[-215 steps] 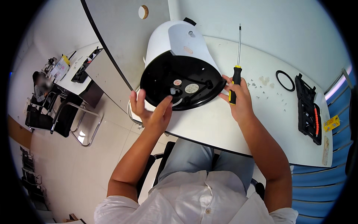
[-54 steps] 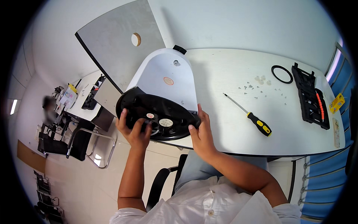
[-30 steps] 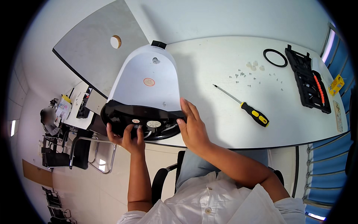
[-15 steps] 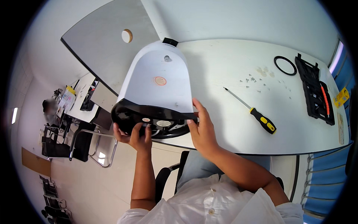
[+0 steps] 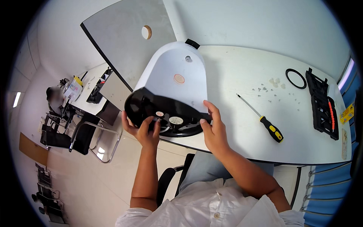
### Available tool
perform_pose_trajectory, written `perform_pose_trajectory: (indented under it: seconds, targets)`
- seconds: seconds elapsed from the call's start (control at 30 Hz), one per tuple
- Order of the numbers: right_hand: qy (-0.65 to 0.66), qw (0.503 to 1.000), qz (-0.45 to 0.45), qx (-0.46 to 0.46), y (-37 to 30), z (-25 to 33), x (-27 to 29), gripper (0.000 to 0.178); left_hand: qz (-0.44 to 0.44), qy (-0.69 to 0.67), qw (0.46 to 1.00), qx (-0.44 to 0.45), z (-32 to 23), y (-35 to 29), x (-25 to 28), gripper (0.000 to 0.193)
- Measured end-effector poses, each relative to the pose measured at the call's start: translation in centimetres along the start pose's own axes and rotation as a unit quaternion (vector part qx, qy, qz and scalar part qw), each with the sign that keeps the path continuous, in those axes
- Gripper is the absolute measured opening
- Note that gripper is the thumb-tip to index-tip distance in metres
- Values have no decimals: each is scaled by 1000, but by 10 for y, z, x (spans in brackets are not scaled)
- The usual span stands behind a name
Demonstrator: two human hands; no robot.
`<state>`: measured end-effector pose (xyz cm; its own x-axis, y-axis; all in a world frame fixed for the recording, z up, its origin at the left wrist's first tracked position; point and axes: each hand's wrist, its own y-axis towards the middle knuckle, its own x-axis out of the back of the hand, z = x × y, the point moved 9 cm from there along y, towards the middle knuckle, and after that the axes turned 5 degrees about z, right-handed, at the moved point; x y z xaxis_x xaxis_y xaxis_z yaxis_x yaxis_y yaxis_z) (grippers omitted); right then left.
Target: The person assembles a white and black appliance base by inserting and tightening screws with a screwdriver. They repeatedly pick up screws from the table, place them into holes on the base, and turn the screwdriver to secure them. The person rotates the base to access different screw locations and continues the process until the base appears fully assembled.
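A white appliance housing (image 5: 176, 81) with a glossy black base section (image 5: 149, 104) lies at the near left of the table, its open black end towards me. Inside that end are two round labels and dark fittings. My left hand (image 5: 145, 130) grips the base's left near rim, with thumb and finger closing at a small dark part beside the smaller label. My right hand (image 5: 214, 130) holds the right rim, thumb on the near side and fingers along the white shell. A yellow-and-black screwdriver (image 5: 271, 129) lies to the right, its tip pointing to the far left.
Several small screws (image 5: 263, 90) and pale round pads (image 5: 278, 83) lie beyond the screwdriver. Further right are a black ring (image 5: 295, 78), an open black tool case (image 5: 321, 104) and a yellow box (image 5: 346, 113). A grey panel (image 5: 124, 34) stands left; a person (image 5: 56, 100) sits beyond.
The view has shifted, so the table sits further right in it. The black base shows more of its upper inner wall, tilted a little; both hands keep their hold on it.
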<state>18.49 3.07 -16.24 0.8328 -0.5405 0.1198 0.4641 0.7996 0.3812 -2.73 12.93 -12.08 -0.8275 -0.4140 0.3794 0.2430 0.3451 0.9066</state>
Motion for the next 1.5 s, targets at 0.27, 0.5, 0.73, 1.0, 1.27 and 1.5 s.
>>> perform_pose_trajectory:
  seconds: [0.27,0.5,0.73,1.0,1.27,1.5]
  targets:
    - [110,991,-36,-71,29,12,32,43,58,42,993,-99,-60,90,8,28]
    - [250,957,-14,-144,30,21,49,46,139,42,976,-161,-109,134,1,24]
    - [290,945,-47,-144,13,4,53,41,169,42,969,-176,-130,129,-4,24]
    - [290,946,-23,-143,14,4,52,45,167,28,971,-170,-130,127,-3,23]
    - [306,945,-18,-111,13,10,48,50,149,58,967,-197,-131,137,-2,22]
    - [312,942,-41,-116,13,12,46,51,175,61,960,-212,-136,146,-1,21]
